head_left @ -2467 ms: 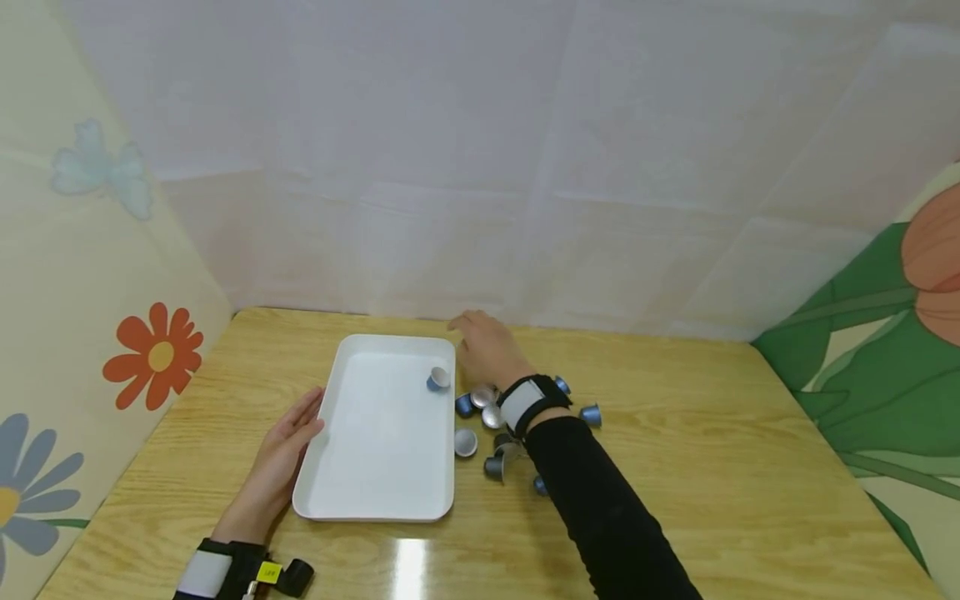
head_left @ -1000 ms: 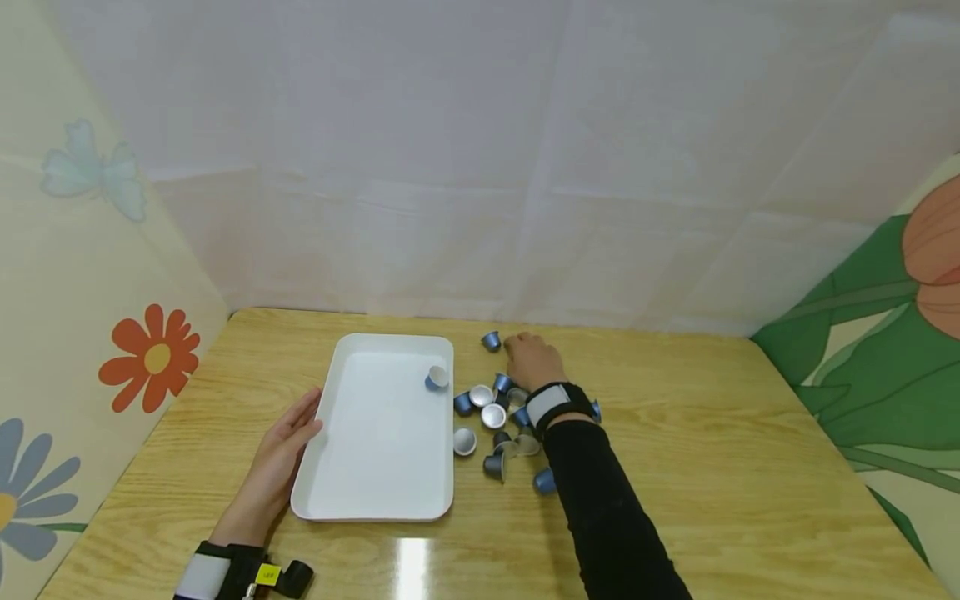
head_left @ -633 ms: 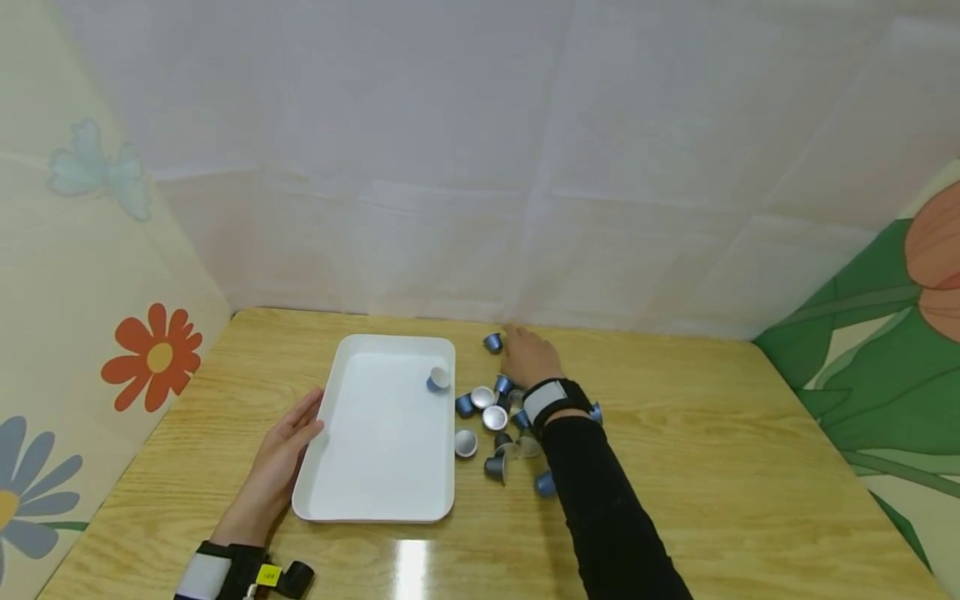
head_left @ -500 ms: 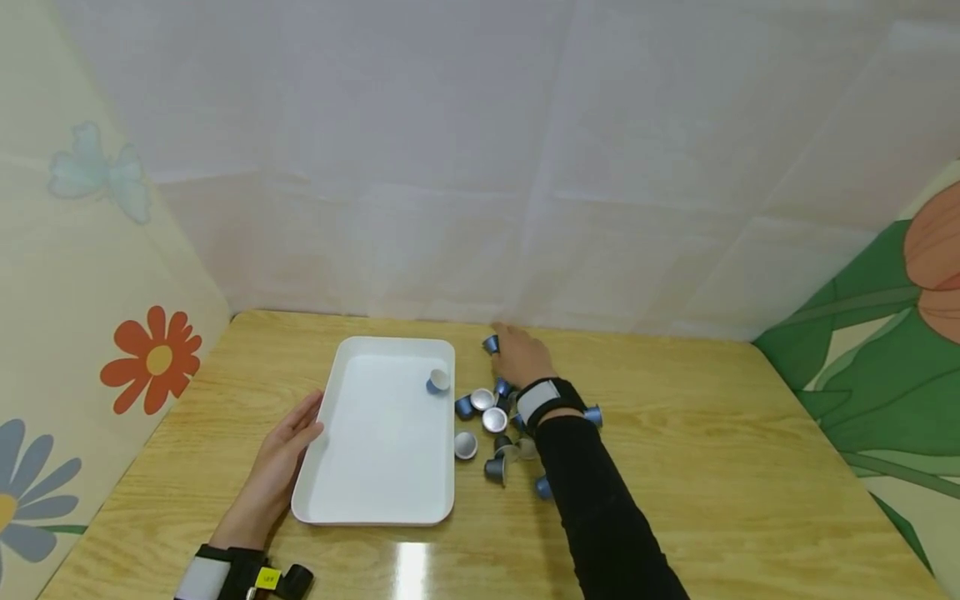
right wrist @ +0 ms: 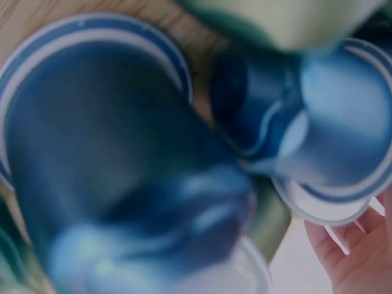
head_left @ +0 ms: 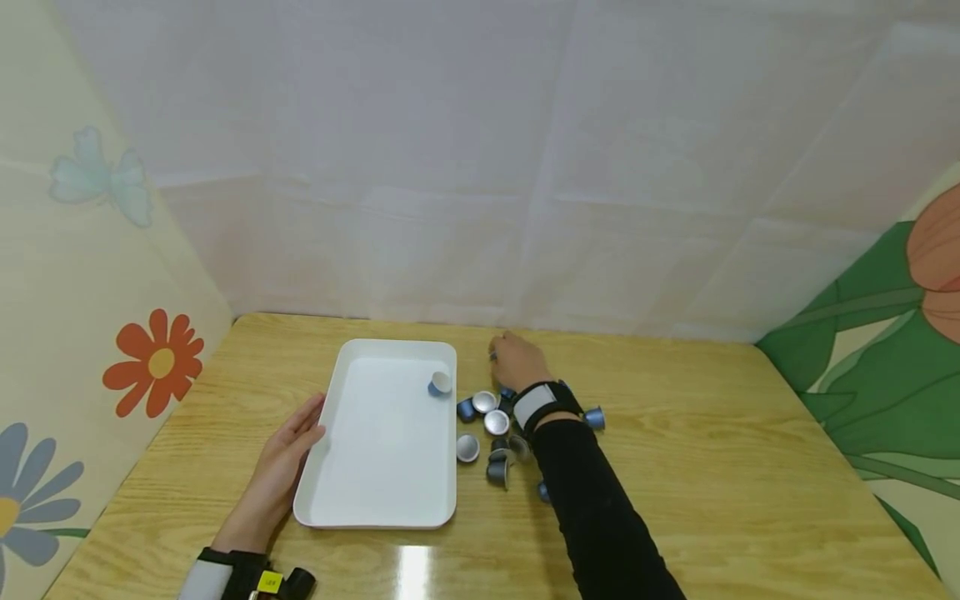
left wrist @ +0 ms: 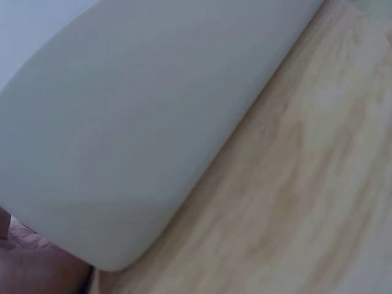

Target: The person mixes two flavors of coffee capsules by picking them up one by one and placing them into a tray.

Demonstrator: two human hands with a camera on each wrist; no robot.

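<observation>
My left hand (head_left: 281, 454) lies along the left side of a white tray (head_left: 302, 500), its fingers fairly straight and touching the rim. Inside the tray, near its right rim, a blue coffee capsule (head_left: 439, 384) lies tilted. Beyond the pile my right hand (head_left: 519, 363) has its fingers around another blue capsule (head_left: 492, 356), mostly hidden by them. In the right wrist view the fingers (right wrist: 352, 245) show only partly, behind a large blurred blue capsule (right wrist: 116, 141). The left wrist view is filled by the tray's outer wall (left wrist: 141, 122).
Several blue and grey capsules lie beside the tray, among them a dark grey one (head_left: 497, 472) and one with its silver lid upward (head_left: 468, 448). My right forearm (head_left: 600, 517) covers part of them. A blue capsule (head_left: 594, 418) lies right of the wrist. A white sheet (head_left: 480, 183) backs the table.
My right hand went from beside the tray's far corner to the right, then back left to the lone blue capsule and took hold of it, drawing it slightly nearer. The left hand stayed still.
</observation>
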